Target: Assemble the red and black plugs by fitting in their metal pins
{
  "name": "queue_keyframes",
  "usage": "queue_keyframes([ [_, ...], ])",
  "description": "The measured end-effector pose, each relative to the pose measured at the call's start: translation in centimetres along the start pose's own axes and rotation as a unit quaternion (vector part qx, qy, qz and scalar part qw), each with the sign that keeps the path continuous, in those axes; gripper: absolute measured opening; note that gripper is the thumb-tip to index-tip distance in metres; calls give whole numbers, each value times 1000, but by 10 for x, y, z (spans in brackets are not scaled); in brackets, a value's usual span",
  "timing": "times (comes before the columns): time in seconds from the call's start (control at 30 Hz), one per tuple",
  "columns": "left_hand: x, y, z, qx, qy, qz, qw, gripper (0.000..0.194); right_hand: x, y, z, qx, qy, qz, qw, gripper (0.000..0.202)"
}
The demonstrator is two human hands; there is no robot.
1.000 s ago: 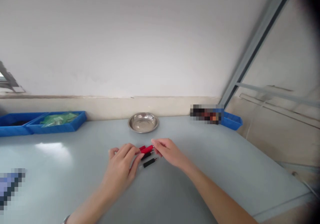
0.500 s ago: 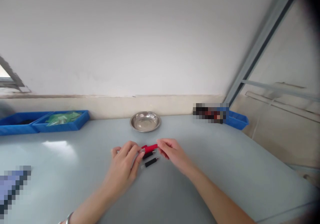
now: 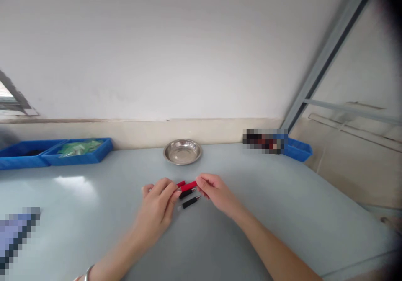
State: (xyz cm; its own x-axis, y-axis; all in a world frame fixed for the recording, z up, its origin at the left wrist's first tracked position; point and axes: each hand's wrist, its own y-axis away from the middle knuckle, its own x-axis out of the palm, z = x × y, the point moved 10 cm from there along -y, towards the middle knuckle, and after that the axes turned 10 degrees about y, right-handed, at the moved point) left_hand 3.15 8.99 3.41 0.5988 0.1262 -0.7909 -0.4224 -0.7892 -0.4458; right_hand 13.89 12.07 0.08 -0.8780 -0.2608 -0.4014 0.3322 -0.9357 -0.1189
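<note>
A pen part with a red grip [image 3: 188, 186] is held level between my two hands, above the table. My left hand [image 3: 160, 199] is closed around its clear left end. At its right end, the fingertips of my right hand [image 3: 213, 189] pinch it and cover the tip. Just below lie two pen parts with black grips, the nearer black one [image 3: 190, 202] fully in view with a metal tip and a clear end, the farther black one [image 3: 186, 194] partly behind my left fingers. Another red piece [image 3: 181, 184] shows behind my left hand, mostly hidden.
A round steel dish [image 3: 182, 152] stands behind my hands near the wall. At the left back are blue trays, one with a green plastic bag [image 3: 80, 148] inside. A blue bin [image 3: 297, 149] sits at the right back beside a blurred-out item. Another blurred item [image 3: 17, 235] lies at left.
Both hands stay almost in place on the red-gripped pen part. My right fingertips have shifted slightly left, now covering its tip, and more of the red piece behind shows.
</note>
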Motion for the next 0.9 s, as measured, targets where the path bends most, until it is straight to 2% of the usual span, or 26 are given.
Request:
queue_keyframes([
  [0.37, 0, 0, 6, -18, -5, -3, 1000, 25, 0, 1, 7, -20, 4, 18, 1000, 34],
  [0.67, 1, 1, 7, -11, 6, -6, 1000, 24, 0, 0, -1, 10, 36, 23, 999, 44],
  [0.9, 0, 0, 6, -13, 5, -8, 1000, 23, 2, -1, 0, -6, 1, 28, 1000, 35],
])
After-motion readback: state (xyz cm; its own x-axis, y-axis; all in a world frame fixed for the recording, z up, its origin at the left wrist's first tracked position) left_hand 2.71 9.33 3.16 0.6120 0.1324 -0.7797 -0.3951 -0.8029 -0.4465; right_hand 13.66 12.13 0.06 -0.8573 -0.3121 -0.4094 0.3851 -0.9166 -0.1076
